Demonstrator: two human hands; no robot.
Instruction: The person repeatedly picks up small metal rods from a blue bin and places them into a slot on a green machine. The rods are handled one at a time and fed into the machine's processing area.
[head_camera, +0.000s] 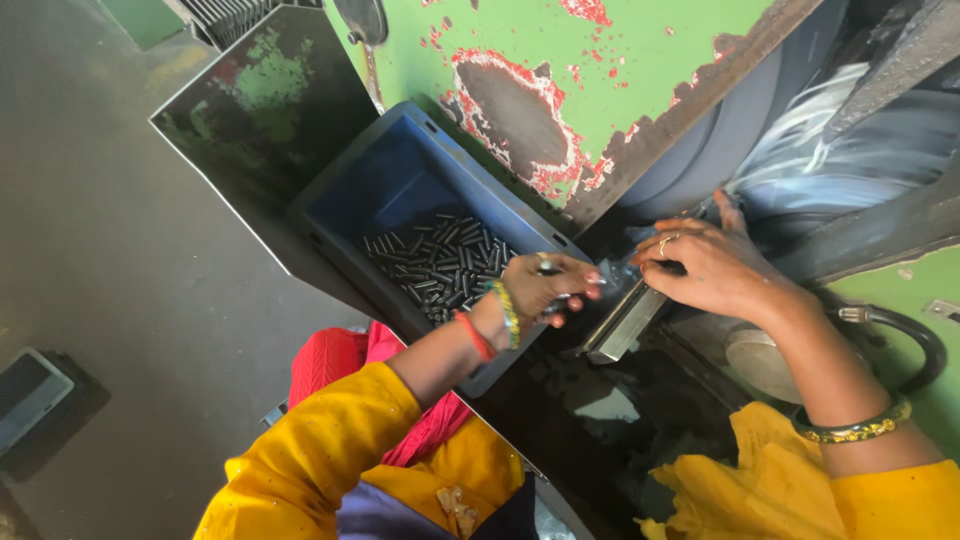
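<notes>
My left hand hovers over the near right corner of a blue plastic bin and is closed around a few small dark metal pins. Several more of these short cylindrical pins lie in the bin's bottom. My right hand, with a ring on one finger, rests on a slanted metal guide rail beside a large grey grinding wheel. Its fingertips press against something small and dark on the rail; what it is stays hidden under the fingers.
A green machine housing with flaking red paint rises behind the bin. A dark hose curves at the right. Grey concrete floor lies to the left, with a flat grey object on it.
</notes>
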